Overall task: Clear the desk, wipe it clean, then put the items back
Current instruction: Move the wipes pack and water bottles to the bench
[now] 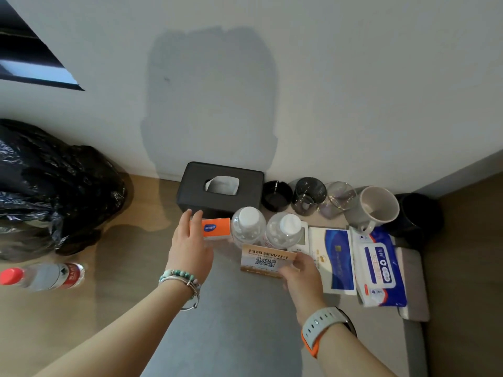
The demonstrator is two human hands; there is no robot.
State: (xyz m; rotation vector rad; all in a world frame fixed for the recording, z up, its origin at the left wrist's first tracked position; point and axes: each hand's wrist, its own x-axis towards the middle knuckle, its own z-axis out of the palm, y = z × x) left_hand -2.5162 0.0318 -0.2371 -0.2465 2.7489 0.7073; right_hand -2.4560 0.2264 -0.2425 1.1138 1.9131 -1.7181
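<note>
Well, from the head camera, the one view I have, the left hand [190, 247] reaches forward with its fingers nearly straight, lying against the left end of the orange box [217, 227]; nothing is clasped in it. The right hand [302, 270] pinches the WiFi sign [268, 260] by its right edge, thumb on the front, and holds it just in front of two water bottles [249, 225].

The orange box sits just before the black tissue box [220, 189], which stands against the wall. To the right along the wall I see an ashtray [276, 195], a dark glass [310, 195], a clear glass [340, 198] and a tilted mug [377, 205]. Before them lie a blue-and-white card [336, 258] and a wipes pack [381, 265]. Far left on the desk [130, 268] are a black bag [54, 186] and a red-capped bottle [40, 276] on its side.
</note>
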